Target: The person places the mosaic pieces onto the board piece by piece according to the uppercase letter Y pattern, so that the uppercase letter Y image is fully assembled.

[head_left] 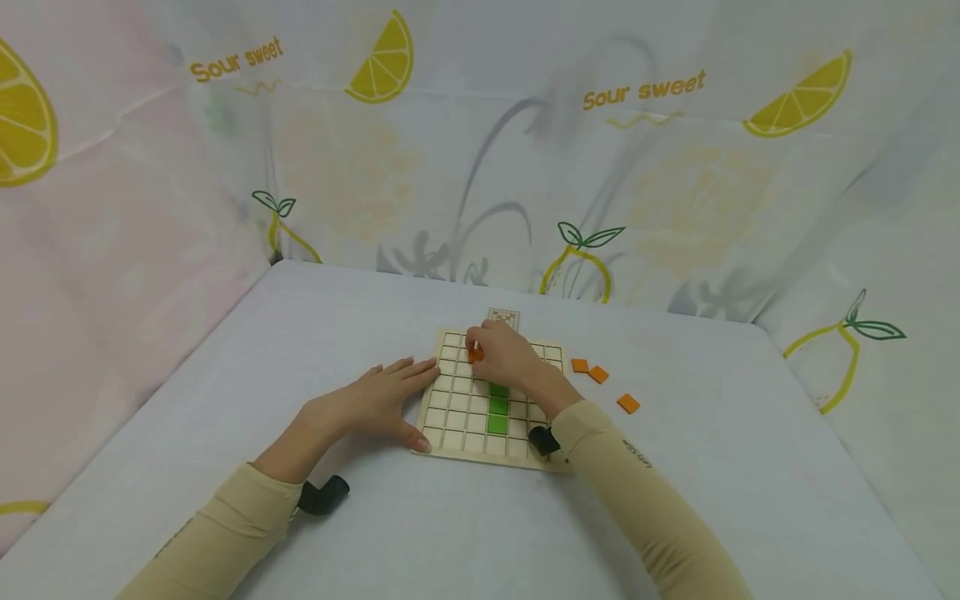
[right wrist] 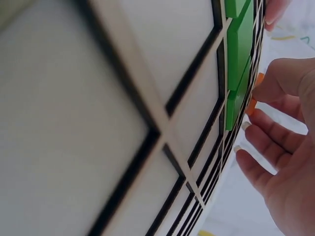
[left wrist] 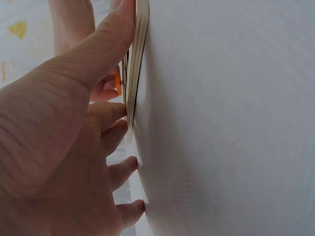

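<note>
A square wooden grid board (head_left: 457, 422) lies on the table, its cells framed by raised strips. Green square tiles (head_left: 497, 406) sit in a column of its cells. Over the far part of the board, my right hand (head_left: 504, 357) pinches an orange tile (right wrist: 251, 106) between thumb and fingers, close to the grid. My left hand (head_left: 378, 402) rests at the board's left edge with spread fingers; its thumb lies on the near left corner. In the left wrist view, the fingertips (left wrist: 132, 162) touch the board's side and the tablecloth.
Several loose orange tiles (head_left: 598, 374) lie on the white tablecloth (head_left: 420, 533) right of the board. Behind the board is a small patterned card (head_left: 505, 317), partly covered by my right hand. A lemon-print curtain (head_left: 480, 150) closes off the back and sides.
</note>
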Motion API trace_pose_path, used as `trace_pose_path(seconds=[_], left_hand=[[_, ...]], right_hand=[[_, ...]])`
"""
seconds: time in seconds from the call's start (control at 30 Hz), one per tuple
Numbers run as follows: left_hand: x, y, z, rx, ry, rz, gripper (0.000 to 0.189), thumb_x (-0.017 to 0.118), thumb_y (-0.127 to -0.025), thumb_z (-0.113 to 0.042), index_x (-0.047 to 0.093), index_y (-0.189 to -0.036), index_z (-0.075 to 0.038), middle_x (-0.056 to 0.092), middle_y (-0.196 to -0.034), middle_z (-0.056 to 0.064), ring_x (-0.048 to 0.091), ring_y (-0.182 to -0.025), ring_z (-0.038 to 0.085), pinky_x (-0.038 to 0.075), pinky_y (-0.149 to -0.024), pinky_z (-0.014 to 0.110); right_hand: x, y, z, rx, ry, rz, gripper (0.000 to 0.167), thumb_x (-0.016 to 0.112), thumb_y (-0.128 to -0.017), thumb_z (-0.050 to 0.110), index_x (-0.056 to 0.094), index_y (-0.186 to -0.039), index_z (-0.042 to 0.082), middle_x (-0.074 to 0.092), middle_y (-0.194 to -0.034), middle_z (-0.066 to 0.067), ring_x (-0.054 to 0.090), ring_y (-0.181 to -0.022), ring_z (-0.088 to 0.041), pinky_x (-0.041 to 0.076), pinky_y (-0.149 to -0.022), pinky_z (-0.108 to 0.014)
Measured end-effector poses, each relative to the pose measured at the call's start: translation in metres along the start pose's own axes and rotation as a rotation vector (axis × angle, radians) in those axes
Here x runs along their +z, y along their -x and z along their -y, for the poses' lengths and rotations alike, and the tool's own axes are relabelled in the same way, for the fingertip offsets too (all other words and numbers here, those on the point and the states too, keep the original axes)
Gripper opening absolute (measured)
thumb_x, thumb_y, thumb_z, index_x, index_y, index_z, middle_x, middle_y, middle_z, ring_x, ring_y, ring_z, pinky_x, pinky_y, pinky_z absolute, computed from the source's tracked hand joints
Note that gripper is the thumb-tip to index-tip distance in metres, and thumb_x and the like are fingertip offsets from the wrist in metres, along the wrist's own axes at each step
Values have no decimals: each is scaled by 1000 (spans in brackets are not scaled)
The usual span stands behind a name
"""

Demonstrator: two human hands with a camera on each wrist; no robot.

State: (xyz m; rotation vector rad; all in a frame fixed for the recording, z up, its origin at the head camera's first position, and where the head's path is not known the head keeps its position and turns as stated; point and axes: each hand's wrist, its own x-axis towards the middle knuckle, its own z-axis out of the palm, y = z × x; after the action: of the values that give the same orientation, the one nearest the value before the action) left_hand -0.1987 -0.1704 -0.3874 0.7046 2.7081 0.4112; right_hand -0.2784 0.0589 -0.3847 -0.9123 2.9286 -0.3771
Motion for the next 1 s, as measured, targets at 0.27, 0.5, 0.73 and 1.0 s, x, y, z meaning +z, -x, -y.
trace_pose_path(seconds=[0.27,0.5,0.73,1.0], left_hand=[[-2,1,0,3,-2,-6,115,77,-70,-67,25,-159,-16,20,-168,2,16,-154,38,17,-118,68],[-3,2,-1,7,-2,-10,115,77,-71,-67,26,-159,-15,20,-167,3,16,-154,38,17,-118,68],[-2,1,-1,4,-6,-12,115,78,-70,-67,26,-159,-15,21,-167,3,16,-154,38,17,-118,68],[-1,0,-1,-4,-7,-4,114,78,-71,-65,26,-159,-16,20,-167,3,15,-155,37,17,-118,68]], right_hand=[[-2,-3,3,-4,-41,-26,22,61,-86,8,66,-107,14,60,-100,-5,54,-87,-20,49,-75,-34],[-1,-7,7,-18,-50,-13,20,59,-88,5,68,-104,13,61,-99,-5,53,-86,-20,49,-74,-33],[-2,-7,9,-22,-15,0,20,58,-91,4,69,-105,11,62,-102,-6,55,-88,-21,50,-78,-33],[-1,-3,8,-1,1,11,18,58,-96,9,70,-109,12,62,-105,-7,58,-96,-22,52,-84,-36]])
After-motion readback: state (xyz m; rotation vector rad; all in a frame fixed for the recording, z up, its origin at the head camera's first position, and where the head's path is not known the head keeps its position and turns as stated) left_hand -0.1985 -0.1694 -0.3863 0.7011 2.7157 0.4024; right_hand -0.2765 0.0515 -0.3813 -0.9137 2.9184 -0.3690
